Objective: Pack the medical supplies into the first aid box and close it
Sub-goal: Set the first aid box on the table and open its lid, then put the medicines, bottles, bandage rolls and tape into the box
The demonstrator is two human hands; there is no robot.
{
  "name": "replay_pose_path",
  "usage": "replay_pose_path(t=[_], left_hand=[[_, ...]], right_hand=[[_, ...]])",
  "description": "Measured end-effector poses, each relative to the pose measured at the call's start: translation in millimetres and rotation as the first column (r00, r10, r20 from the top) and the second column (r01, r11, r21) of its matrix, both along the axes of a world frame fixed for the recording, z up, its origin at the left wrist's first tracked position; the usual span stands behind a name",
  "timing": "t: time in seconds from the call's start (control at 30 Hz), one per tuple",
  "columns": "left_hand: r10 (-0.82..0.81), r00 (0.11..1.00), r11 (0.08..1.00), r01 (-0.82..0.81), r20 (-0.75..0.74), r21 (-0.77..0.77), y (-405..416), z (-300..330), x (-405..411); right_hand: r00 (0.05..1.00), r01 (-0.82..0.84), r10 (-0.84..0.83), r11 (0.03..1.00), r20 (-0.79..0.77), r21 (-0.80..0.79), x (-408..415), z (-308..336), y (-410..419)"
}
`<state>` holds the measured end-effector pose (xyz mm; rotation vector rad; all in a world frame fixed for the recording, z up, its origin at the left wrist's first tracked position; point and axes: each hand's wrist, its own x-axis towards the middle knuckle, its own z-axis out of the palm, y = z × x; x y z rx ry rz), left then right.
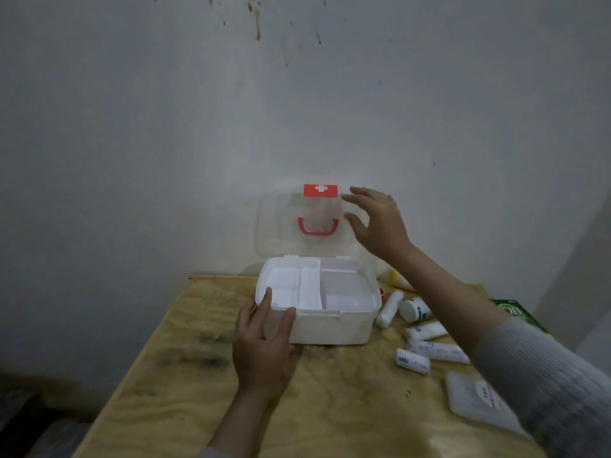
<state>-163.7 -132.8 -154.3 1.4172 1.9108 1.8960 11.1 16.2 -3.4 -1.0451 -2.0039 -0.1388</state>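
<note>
Left hand (264,352) fingers clasp box (330,328) corner; lid (304,223) apparently untouched.

Upright lid (302,223) blocks the open box (330,325) from behind.

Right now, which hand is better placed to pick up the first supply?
Right hand: open by the clear lid, above the white tubes. Left hand grips the white plastic box.

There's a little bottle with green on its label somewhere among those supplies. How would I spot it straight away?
Start at the open first aid box on the wooden table and look just past its right side. There the bottle lies on its side beside a plain white tube. Unlike the wrapped bandage rolls nearer you, it is stubby with green label markings.
</note>
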Motion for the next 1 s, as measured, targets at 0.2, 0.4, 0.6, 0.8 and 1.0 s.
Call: replay_pose_path(t=[0.2,0.4,0.6,0.8,1.0], left_hand=[[-0.020,1.000,1.000,0.021,-0.014,0.006,0.1,-1.3,-1.4],[-0.020,1.000,1.000,0.020,-0.008,-0.007,-1.6,1.6,0.1],[-0.033,0.999,0.999,0.033,-0.044,0.003,-4.4,5.8,3.5],[-0.042,0.999,0.999,0.043,-0.035,0.023,-2.5,6.4,1.8],[-0.028,0.994,0.999,0.026,-0.107,-0.019,-3.0,10.7,-3.1]], right_hand=[[0.980,0.138,-0.153,0.984,-0.125,-0.115,83.7,-33.0,-70.3],[0.799,0.483,-0.566,0.805,-0.202,-0.344,178.6,-88.4,-120.4],[0.665,0.665,-0.747,0.606,-0.025,-0.437,223.0,-125.0,-132.5],[0.648,0.622,-0.749,0.624,-0.137,-0.473,224.5,-134.0,-131.4],[0.643,0.603,-0.719,0.687,-0.263,-0.406,220.4,-123.5,-129.0]])
